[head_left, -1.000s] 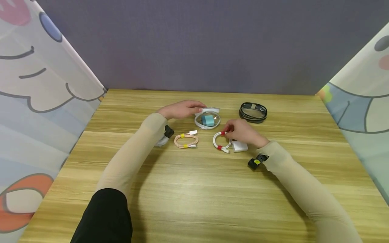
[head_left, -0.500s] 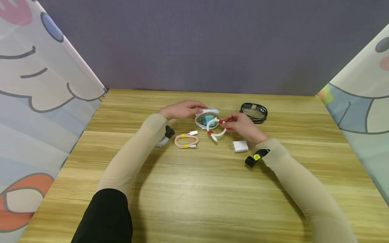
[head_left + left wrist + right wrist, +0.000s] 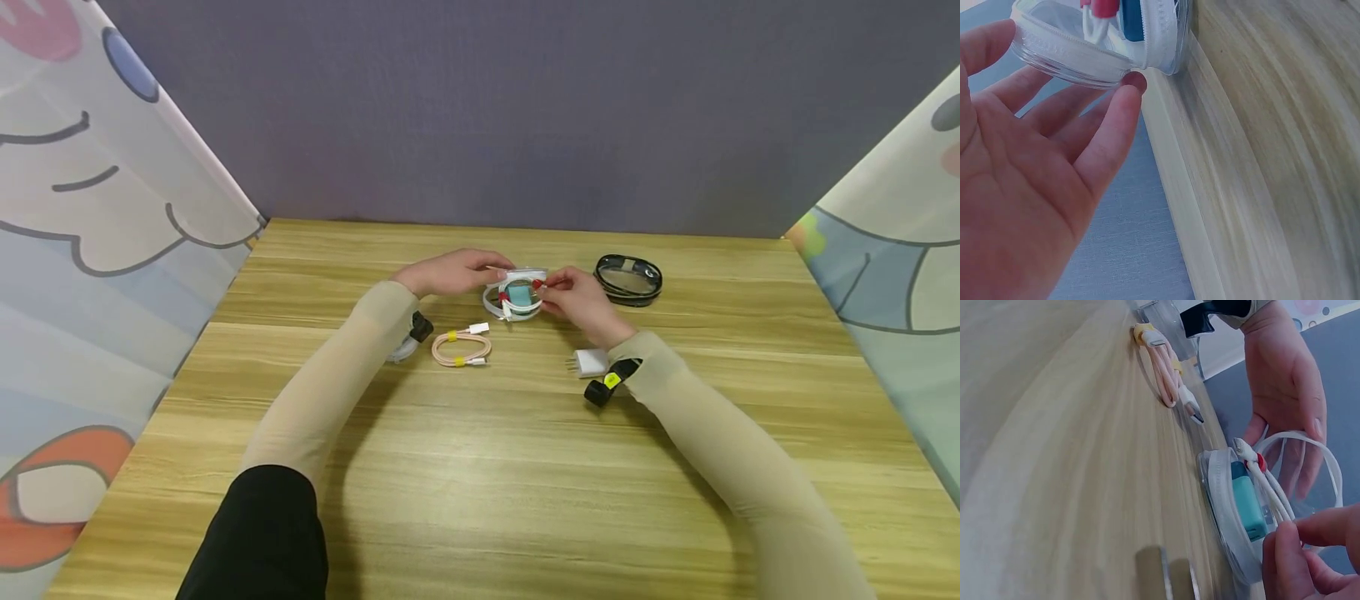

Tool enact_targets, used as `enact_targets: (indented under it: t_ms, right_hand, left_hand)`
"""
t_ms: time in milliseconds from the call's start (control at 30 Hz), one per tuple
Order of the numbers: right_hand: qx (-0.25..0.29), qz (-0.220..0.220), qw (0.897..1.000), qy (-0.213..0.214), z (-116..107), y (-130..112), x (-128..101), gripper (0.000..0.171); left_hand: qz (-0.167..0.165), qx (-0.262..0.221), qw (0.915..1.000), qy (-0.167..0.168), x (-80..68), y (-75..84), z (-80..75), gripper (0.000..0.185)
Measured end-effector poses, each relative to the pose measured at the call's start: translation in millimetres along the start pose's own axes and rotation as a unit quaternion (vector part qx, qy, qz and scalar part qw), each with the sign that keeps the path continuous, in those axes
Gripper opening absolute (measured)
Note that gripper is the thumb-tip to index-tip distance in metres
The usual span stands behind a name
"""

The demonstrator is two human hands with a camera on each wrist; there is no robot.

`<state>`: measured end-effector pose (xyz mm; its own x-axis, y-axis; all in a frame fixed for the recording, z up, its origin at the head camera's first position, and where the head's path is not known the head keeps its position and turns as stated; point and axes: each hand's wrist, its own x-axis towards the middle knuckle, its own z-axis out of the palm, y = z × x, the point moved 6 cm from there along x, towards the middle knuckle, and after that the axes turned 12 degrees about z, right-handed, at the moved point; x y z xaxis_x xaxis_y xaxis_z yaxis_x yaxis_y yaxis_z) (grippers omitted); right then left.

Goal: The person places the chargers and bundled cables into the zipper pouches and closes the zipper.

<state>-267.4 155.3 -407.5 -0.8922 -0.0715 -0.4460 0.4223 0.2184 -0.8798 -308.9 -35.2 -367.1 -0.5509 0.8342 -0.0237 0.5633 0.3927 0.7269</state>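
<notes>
head: clear zip case sits toward the far side of the worktop, zipped lid tipped up. left hand grasps the lid from its left. right hand pinches the coiled white cable with red ties at its right side; coil overlaps the case's mouth. turquoise charger plug in the case. far edge near, grey panel behind it. neighbours: white charger plug just below the right hand, black coiled cable right, peach cable front-left, second clear case partly hidden by the left wrist. broad wood surface runs toward the person.

left wrist: lid rim lies between thumb and fingers. red tie and white strands show in front of the turquoise plug. worktop edge runs diagonally just beside the hand.

right wrist: fingertips grip the strands low, connector end up, by the turquoise plug, between case base and raised lid. can't tell if cable touches the base.
</notes>
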Motion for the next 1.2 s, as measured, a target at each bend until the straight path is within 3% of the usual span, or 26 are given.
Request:
enact_targets:
  t_ms: [167,400,467,633,767,933,1067,1200]
  right_hand:
    - [-0.024,-0.006,1.0,-0.002,0.5,0.6,0.2,0.038]
    - [-0.145,-0.06,0.987,0.035,-4.6,-2.9,-13.1,0.024]
    - [-0.179,-0.072,0.981,0.024,-3.2,-3.4,-18.8,0.021]
    - [-0.254,-0.102,0.96,-0.054,8.7,-2.1,-29.6,0.024]
    - [-0.265,-0.112,0.954,-0.082,14.0,-0.5,-30.4,0.029]
    - [-0.276,-0.116,0.951,-0.075,14.2,-0.7,-26.7,0.032]
    - [-0.272,-0.107,0.953,-0.081,14.1,-0.5,-26.2,0.034]
    - [-0.26,-0.103,0.956,-0.084,13.1,0.4,-25.8,0.034]
  left_hand:
    - [-0.002,-0.003,1.0,-0.004,-0.5,1.4,0.9,0.046]
    - [-0.006,-0.016,0.9999,-0.002,-2.2,1.1,1.9,0.047]
    - [-0.007,-0.017,0.9998,-0.001,-2.2,1.0,2.0,0.046]
    - [-0.007,-0.011,0.9999,0.001,-2.6,0.2,1.0,0.046]
    - [-0.007,-0.008,0.9999,0.004,-2.7,-0.6,0.9,0.045]
    - [-0.011,-0.015,0.9998,0.002,-3.1,-1.7,1.7,0.045]
    - [-0.012,-0.018,0.9998,0.001,-2.8,-2.3,1.5,0.043]
    - [0.005,-0.017,0.9998,-0.001,-1.7,-1.3,2.5,0.03]
